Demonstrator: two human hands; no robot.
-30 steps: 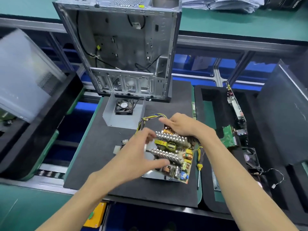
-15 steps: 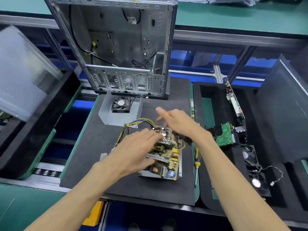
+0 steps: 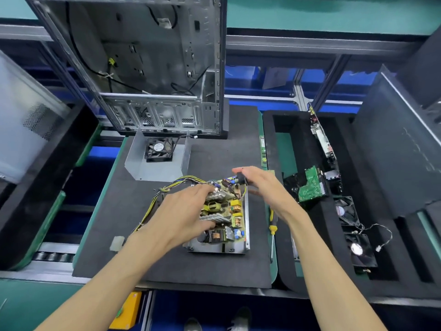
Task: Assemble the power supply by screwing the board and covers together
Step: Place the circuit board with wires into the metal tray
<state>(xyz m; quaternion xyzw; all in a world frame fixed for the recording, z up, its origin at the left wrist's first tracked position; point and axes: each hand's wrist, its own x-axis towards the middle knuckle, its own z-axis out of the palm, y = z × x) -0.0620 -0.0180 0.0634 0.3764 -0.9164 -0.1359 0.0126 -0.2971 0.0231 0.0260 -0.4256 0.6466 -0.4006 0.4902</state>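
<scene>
Bright, even light; wide-angle bending at edges.

The board [image 3: 229,211] sits in its tray [image 3: 222,247] on the mat [image 3: 214,149] before me. Behind it lies the cover [image 3: 152,168] holding a fan [image 3: 159,149], the case [image 3: 152,68] farther back. A screwdriver [image 3: 271,225] lies just right of the tray.

On our tabletop [image 3: 322,25] lay a black foam mat [image 3: 167,259], and on it we saw the open computer case [image 3: 152,68] at the back, a bent metal cover [image 3: 157,168] with a fan [image 3: 158,151] before it. Nearer us lay the metal base [image 3: 219,247] with its board [image 3: 229,211], a yellow-handled screwdriver [image 3: 271,225] just to its right.
</scene>
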